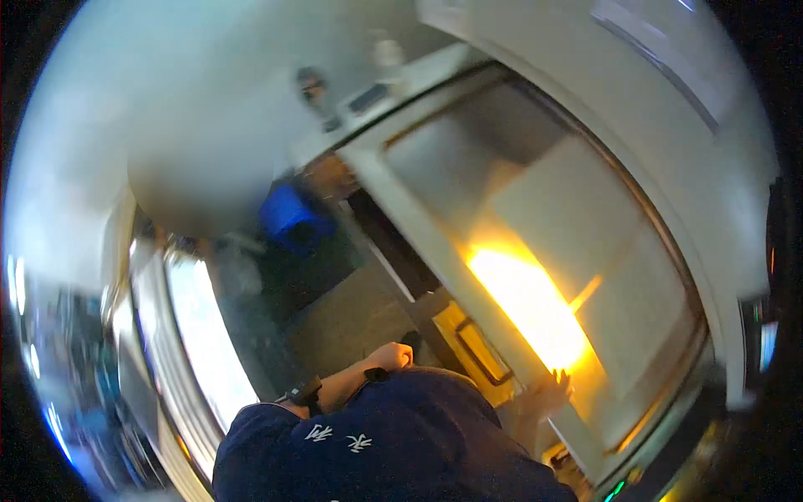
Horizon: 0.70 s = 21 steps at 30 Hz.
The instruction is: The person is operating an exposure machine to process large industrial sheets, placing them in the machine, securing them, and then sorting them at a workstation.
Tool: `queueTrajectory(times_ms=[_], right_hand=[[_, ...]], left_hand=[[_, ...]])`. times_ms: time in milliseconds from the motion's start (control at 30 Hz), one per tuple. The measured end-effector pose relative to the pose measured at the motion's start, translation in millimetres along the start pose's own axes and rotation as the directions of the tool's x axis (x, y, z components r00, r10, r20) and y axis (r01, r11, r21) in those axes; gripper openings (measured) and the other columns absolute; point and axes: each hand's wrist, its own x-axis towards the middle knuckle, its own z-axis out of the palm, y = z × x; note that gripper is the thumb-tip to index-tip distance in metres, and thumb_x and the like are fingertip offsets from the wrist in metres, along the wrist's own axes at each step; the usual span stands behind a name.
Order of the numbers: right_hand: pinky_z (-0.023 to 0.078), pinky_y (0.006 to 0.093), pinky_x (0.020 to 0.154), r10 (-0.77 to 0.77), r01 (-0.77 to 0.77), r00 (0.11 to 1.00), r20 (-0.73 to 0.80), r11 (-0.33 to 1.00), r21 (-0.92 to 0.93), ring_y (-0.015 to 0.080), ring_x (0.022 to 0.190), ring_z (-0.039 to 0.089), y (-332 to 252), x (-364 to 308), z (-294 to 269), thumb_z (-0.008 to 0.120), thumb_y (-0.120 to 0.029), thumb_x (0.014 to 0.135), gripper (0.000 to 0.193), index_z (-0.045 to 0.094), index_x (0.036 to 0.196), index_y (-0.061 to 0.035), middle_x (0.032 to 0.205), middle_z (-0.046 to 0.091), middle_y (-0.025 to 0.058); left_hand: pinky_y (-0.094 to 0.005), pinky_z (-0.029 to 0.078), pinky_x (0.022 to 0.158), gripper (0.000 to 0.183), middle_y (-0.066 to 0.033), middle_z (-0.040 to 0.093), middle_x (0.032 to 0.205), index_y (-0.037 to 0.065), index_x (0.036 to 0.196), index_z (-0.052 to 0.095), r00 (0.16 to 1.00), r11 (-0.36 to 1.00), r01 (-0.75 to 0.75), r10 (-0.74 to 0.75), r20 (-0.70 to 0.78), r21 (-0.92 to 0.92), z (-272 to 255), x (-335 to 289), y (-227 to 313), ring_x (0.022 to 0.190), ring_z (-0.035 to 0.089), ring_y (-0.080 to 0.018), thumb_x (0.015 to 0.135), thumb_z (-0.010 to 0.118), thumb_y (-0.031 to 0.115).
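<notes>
My left hand (pixel 396 356) is held in front of my dark blue shirt, its fingers curled into a fist with nothing visible in them. Dark bands (pixel 304 391) circle that forearm and wrist. On the right, my right hand (pixel 548 393) reaches to the pale front edge of a large machine cabinet (pixel 393 197), fingers stretched out and somewhat blurred. Whether it touches the edge I cannot tell. Just beyond its fingertips, a glaring yellow-white patch of light (pixel 527 305) lies on the cabinet's wide panel. A yellow piece with a dark loop-shaped handle (pixel 483 353) sits beside that hand.
A blue bin (pixel 288 213) stands on the dark floor beyond my left hand. Small objects, one a dark-topped item (pixel 314 88), rest on the cabinet's far ledge. A bright doorway or window (pixel 209 326) is at left; a lit screen (pixel 767 345) is at far right.
</notes>
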Motion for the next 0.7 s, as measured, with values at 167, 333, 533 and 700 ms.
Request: queueTrajectory(times_ms=[167, 333, 533, 700], right_hand=[[0.036, 0.0532, 0.104, -0.104, 0.099, 0.99, -0.091, 0.993, -0.063, 0.0313, 0.125, 0.051, 35, 24, 37, 0.043, -0.033, 0.1, 0.039, 0.06, 0.123, -0.0074, 0.131, 0.057, 0.0148], [0.039, 0.046, 0.105, -0.065, 0.058, 0.988, -0.138, 0.997, -0.059, 0.0329, 0.126, 0.05, 74, 80, 44, 0.046, -0.034, 0.1, 0.039, 0.058, 0.127, -0.0084, 0.135, 0.055, 0.0131], [0.04, 0.0432, 0.104, 0.11, 0.042, 0.806, -0.582, 0.969, 0.242, 0.0296, 0.123, 0.05, 83, 180, 78, 0.052, -0.041, 0.097, 0.053, 0.047, 0.135, -0.0044, 0.133, 0.054, 0.0146], [0.034, 0.0434, 0.108, 0.138, 0.191, 0.918, -0.371, 0.666, 0.721, 0.0356, 0.127, 0.046, -29, 178, 103, 0.07, -0.01, 0.08, 0.056, 0.049, 0.131, -0.0045, 0.135, 0.048, 0.0208]], left_hand=[[-0.0409, 0.051, 0.075, 0.025, -0.0117, 0.07, 0.092, 0.011, 0.096, 0.07, 0.916, 0.947, 0.278, -0.312, -0.251, -0.163, 20, -104, 4, 0.085, 0.066, -0.0317, 0.08, 0.051, 0.017], [-0.0405, 0.051, 0.079, 0.027, -0.0109, 0.07, 0.098, 0.012, 0.103, 0.068, 0.881, 0.91, 0.381, -0.411, -0.235, -0.165, 54, -173, -20, 0.091, 0.066, -0.0308, 0.084, 0.052, 0.021], [-0.0427, 0.051, 0.08, 0.032, -0.0144, 0.07, 0.095, 0.012, 0.097, 0.072, 0.804, 0.842, 0.539, -0.507, -0.31, 0.02, -4, -155, -46, 0.092, 0.066, -0.0329, 0.085, 0.058, 0.037], [-0.0416, 0.052, 0.077, 0.028, -0.0159, 0.07, 0.094, 0.009, 0.093, 0.071, 0.866, 0.916, 0.38, -0.303, -0.398, 0.128, -102, -110, -72, 0.089, 0.067, -0.0334, 0.086, 0.06, 0.033]])
